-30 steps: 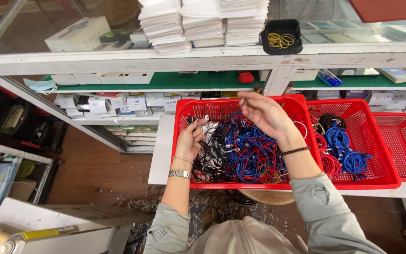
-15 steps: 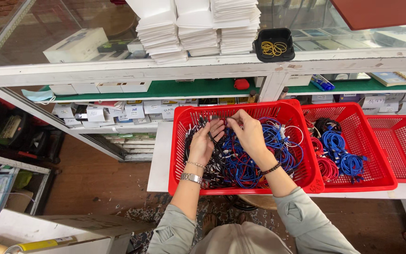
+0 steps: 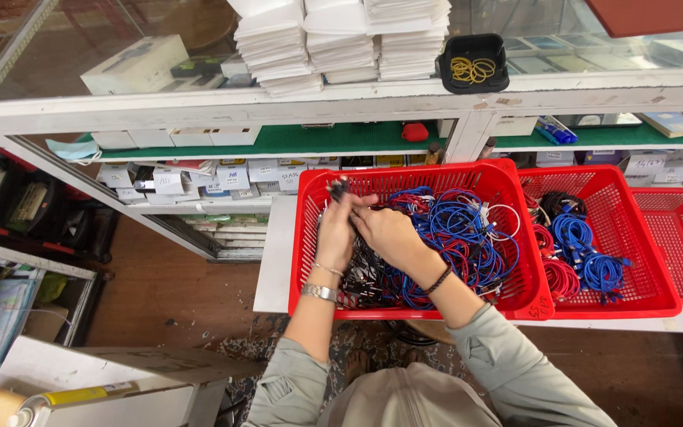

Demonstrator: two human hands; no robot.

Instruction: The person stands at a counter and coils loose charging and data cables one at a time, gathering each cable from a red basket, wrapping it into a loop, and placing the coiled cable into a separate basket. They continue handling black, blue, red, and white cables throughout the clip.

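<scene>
Red plastic mesh frames the work: the near red basket point(image 3: 310, 237) holds a tangle of blue, red and black cables point(image 3: 452, 237), and both hands now meet over its left side. A second ago they were apart, the right hand reaching toward the basket's far right; half a second ago it had drawn closer. Now the right hand point(image 3: 389, 233) is pressed up against the left hand point(image 3: 337, 229), so the sorting has narrowed from rummaging to handling 1 picked piece.

The left hand's fingers are curled and raised, pinching a dark cable end point(image 3: 338, 188) that sticks up above the basket's back-left corner. The right hand's fingers are bent inward against the left; what they grip is hidden, so I cannot tell whether they pinch the same cable.

A second basket point(image 3: 658, 292) beside it holds coiled blue and red cables.
</scene>
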